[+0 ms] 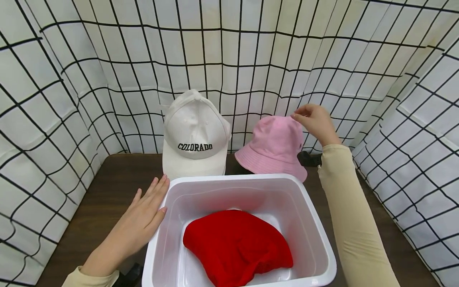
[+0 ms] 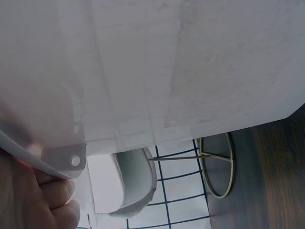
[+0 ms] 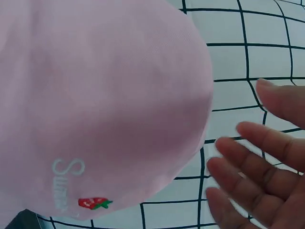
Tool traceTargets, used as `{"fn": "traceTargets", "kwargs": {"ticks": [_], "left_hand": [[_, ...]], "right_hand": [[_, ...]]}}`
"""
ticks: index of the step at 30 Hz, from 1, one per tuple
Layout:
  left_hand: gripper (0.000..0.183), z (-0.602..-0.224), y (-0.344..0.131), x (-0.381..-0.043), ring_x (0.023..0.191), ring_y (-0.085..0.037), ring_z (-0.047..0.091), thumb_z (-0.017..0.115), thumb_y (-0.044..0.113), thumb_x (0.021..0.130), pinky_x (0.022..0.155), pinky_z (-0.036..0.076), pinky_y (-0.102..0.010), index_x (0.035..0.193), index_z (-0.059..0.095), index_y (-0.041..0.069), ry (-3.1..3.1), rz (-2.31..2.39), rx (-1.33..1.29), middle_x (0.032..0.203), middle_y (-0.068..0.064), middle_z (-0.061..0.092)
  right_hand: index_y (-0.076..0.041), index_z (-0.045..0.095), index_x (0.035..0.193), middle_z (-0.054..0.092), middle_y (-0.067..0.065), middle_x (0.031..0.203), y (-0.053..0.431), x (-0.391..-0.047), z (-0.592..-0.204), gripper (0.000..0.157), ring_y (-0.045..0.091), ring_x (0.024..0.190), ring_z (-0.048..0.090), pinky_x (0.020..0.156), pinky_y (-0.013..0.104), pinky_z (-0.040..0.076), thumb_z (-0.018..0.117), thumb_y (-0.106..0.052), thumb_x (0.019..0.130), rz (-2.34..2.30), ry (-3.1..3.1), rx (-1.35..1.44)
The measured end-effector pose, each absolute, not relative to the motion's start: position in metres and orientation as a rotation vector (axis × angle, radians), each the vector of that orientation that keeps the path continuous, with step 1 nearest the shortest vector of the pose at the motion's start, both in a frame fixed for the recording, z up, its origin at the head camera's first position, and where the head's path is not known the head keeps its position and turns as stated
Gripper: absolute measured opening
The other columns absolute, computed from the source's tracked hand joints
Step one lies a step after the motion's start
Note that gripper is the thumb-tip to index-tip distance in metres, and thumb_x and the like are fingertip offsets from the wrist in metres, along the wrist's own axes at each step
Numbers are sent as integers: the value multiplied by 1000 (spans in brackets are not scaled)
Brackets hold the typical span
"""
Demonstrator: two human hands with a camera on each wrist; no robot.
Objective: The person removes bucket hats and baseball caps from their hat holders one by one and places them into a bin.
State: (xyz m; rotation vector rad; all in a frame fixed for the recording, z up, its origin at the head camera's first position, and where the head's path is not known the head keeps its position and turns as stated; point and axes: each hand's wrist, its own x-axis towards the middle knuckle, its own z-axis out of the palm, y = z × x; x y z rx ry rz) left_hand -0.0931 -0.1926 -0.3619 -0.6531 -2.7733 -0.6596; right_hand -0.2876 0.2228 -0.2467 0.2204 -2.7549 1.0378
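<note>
My left hand (image 1: 143, 217) rests along the left rim of a white plastic tub (image 1: 315, 235), fingers extended; the left wrist view shows its fingertips (image 2: 62, 191) at the rim. Inside the tub lies a crumpled red fabric item (image 1: 236, 243). Up at the right, my right hand (image 1: 315, 121) is beside the crown of a pink bucket hat (image 1: 276, 137). The right wrist view has its spread fingers apart from the hat, which bears pale lettering and a strawberry patch (image 3: 94, 203). Left of the pink hat, a white cap (image 1: 195, 123) marked COLORADO stands upright.
The tub sits on a dark wood table (image 1: 104, 191), with both hats just behind it. A gold wire stand (image 2: 217, 164) supports the white cap. A black object (image 1: 309, 158) is beside the pink hat. White cloth walls (image 1: 222, 48) with black grid lines surround the table.
</note>
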Motion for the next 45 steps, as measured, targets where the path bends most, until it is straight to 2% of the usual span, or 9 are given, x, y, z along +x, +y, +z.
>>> {"fn": "traceTargets", "kwargs": {"ticks": [8, 15, 23, 37, 45], "left_hand": [[60, -363, -193, -94, 142, -31, 13, 47, 17, 97, 111, 4, -56, 149, 22, 2, -2764, -655, -663, 154, -16, 22], [60, -365, -193, -94, 143, -29, 12, 46, 17, 97, 111, 3, -55, 149, 22, 3, -2751, -651, -672, 153, -16, 23], [60, -365, -194, -94, 143, -29, 12, 47, 18, 97, 112, 2, -53, 150, 22, 4, -2751, -640, -671, 154, -14, 22], [60, -367, -193, -92, 144, -24, 8, 47, 17, 97, 112, 1, -53, 150, 21, 4, -2749, -684, -652, 154, -14, 22], [60, -367, -194, -94, 143, -27, 12, 47, 16, 97, 113, 1, -50, 150, 21, 5, -2728, -679, -667, 154, -14, 22]], "right_hand": [[4, 53, 126, 53, 23, 126, 214, -298, -251, 56, 35, 114, 50, 96, 49, 39, 60, -38, 90, 890, -2972, 155], [5, 50, 129, 53, 24, 126, 208, -302, -258, 66, 35, 112, 51, 96, 48, 41, 64, -43, 86, 959, -2941, 93], [4, 55, 125, 54, 23, 124, 210, -300, -268, 56, 35, 113, 50, 95, 47, 42, 64, -38, 88, 998, -2859, 83], [2, 61, 115, 59, 19, 111, 200, -302, -267, 42, 30, 98, 53, 86, 42, 45, 63, -28, 87, 1085, -2777, 69], [1, 62, 114, 59, 18, 110, 199, -305, -270, 36, 28, 98, 52, 86, 41, 44, 61, -24, 88, 1179, -2727, 26]]}}
